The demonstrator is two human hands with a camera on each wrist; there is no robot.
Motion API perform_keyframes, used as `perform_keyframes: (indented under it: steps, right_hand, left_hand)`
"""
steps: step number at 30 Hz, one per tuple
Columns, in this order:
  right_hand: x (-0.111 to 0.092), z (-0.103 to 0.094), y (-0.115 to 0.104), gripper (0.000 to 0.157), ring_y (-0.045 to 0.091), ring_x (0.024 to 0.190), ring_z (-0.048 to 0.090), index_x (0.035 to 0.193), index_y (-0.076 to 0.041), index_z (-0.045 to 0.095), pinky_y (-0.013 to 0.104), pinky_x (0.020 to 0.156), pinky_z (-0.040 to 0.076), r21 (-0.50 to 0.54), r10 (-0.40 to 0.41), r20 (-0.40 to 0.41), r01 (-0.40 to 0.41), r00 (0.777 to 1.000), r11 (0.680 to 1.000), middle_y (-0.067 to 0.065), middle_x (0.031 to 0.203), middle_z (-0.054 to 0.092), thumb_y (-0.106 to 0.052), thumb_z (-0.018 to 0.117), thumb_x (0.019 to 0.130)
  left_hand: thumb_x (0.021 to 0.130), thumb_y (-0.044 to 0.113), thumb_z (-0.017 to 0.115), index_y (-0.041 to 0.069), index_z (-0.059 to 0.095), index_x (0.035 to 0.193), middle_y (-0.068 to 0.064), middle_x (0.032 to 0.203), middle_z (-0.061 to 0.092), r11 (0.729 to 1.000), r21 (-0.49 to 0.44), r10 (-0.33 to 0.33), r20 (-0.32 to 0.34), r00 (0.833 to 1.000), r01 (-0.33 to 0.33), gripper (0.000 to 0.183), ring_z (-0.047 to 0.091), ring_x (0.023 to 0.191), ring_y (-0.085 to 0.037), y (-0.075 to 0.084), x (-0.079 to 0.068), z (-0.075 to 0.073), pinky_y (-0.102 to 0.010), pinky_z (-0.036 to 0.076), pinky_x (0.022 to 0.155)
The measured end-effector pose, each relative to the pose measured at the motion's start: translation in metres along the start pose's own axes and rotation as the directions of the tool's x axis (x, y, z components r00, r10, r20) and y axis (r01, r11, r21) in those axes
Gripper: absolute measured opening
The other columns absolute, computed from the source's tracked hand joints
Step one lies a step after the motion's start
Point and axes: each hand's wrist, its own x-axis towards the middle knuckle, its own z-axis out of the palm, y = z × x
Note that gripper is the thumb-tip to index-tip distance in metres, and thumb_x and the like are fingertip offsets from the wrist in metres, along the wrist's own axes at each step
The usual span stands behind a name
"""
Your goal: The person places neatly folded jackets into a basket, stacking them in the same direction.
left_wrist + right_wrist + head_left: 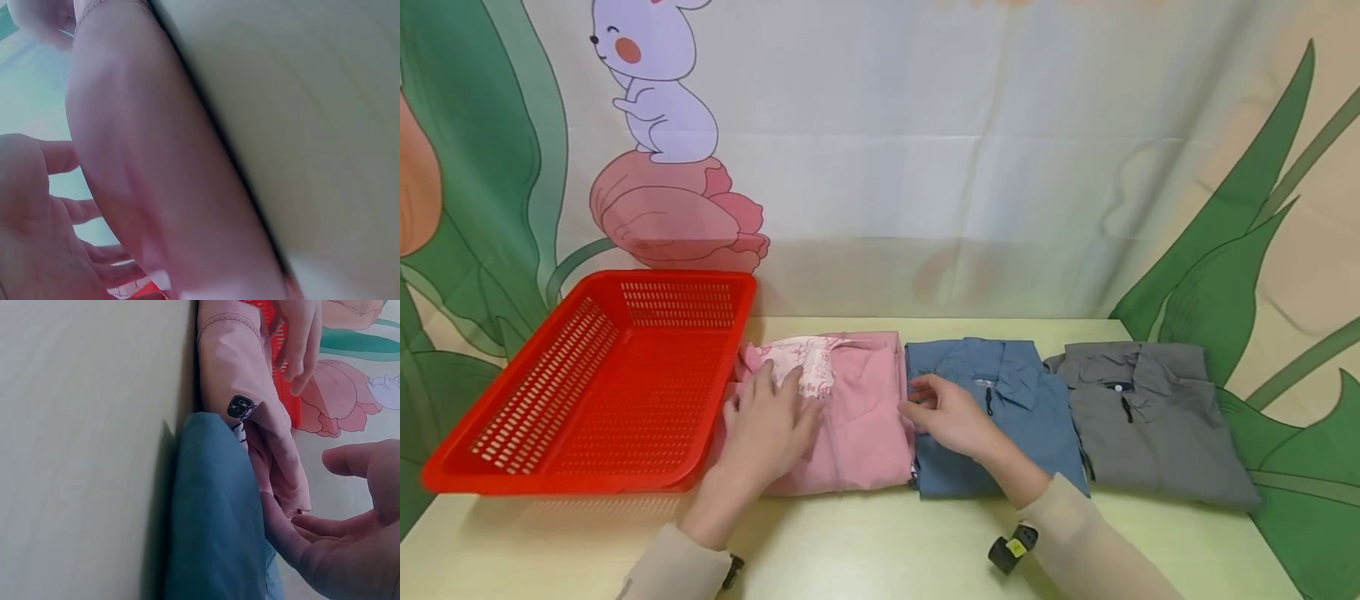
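Note:
A folded pink garment [868,425] with a white printed patch lies right of the red basket. My left hand [771,429] is over its left part, fingers spread, palm down. In the left wrist view the left hand's fingers [78,209] reach out apart beside the pink fabric [144,156]. My right hand [951,417] is at the seam between the pink garment and a folded blue collared shirt [1022,450]. In the right wrist view its fingertips meet the edge of the pink garment [231,369], while the thumb [350,459] stands away from the fabric.
The red perforated basket [617,392] stands on the left of the table [850,550]. A folded grey collared shirt [1157,442] lies at the far right, against the blue one. Behind the table hangs a printed curtain [925,167] with a rabbit and leaves.

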Motion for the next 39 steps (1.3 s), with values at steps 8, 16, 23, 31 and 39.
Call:
perform_keyframes:
  steps: [8, 16, 23, 31, 39]
  right_hand:
    - [0.014, 0.0, -0.004, 0.063, 0.025, 0.092, 0.072, 0.146, 0.01, 0.044, 0.04, 0.083, 0.06, 0.168, 0.148, 0.093, -0.162, 0.985, 0.972, 0.022, 0.129, 0.063, -0.025, 0.068, 0.1]
    - [0.033, 0.006, -0.004, 0.065, 0.022, 0.089, 0.067, 0.14, 0.012, 0.051, 0.036, 0.078, 0.059, 0.171, 0.172, 0.151, -0.197, 0.973, 0.966, 0.013, 0.107, 0.067, -0.029, 0.074, 0.094]
    - [0.044, 0.013, -0.008, 0.034, 0.017, 0.077, 0.061, 0.107, 0.003, 0.067, 0.03, 0.071, 0.056, 0.179, 0.174, 0.215, -0.214, 0.961, 0.96, 0.009, 0.092, 0.063, -0.026, 0.077, 0.091]
    - [0.046, 0.02, -0.013, 0.056, 0.02, 0.089, 0.063, 0.132, 0.007, 0.053, 0.03, 0.074, 0.056, 0.275, 0.207, 0.196, -0.257, 0.958, 0.926, 0.014, 0.109, 0.062, -0.017, 0.079, 0.089]
    - [0.041, 0.022, -0.013, 0.065, 0.023, 0.093, 0.065, 0.14, 0.011, 0.041, 0.033, 0.079, 0.056, 0.342, 0.213, 0.135, -0.248, 0.968, 0.906, 0.02, 0.115, 0.064, -0.003, 0.074, 0.086]
  left_hand:
    - [0.102, 0.037, 0.053, -0.003, 0.039, 0.154, -0.038, 0.157, 0.018, 0.994, -0.069, -0.085, 0.035, 0.996, 0.087, 0.067, 0.019, 0.143, -0.055, -0.007, -0.004, -0.003, -0.082, 0.032, 0.097]
    - [0.101, 0.028, 0.055, -0.012, 0.035, 0.151, -0.042, 0.156, 0.013, 0.979, -0.181, -0.086, 0.041, 0.995, 0.092, 0.067, 0.018, 0.14, -0.06, -0.017, -0.001, -0.001, -0.072, 0.023, 0.112]
    - [0.102, 0.031, 0.052, -0.009, 0.031, 0.155, -0.042, 0.156, 0.017, 0.964, -0.209, -0.137, 0.143, 0.98, 0.165, 0.069, 0.017, 0.142, -0.061, -0.02, 0.002, -0.001, -0.071, 0.016, 0.115]
    - [0.102, 0.035, 0.051, -0.006, 0.029, 0.157, -0.039, 0.16, 0.008, 0.96, -0.2, -0.164, 0.171, 0.972, 0.197, 0.072, 0.011, 0.144, -0.062, -0.019, 0.005, -0.002, -0.072, 0.013, 0.115]
    - [0.105, 0.033, 0.045, -0.006, 0.033, 0.156, -0.036, 0.158, 0.021, 0.948, -0.244, -0.17, 0.15, 0.974, 0.203, 0.065, 0.023, 0.141, -0.057, -0.017, 0.005, -0.003, -0.07, 0.02, 0.115]
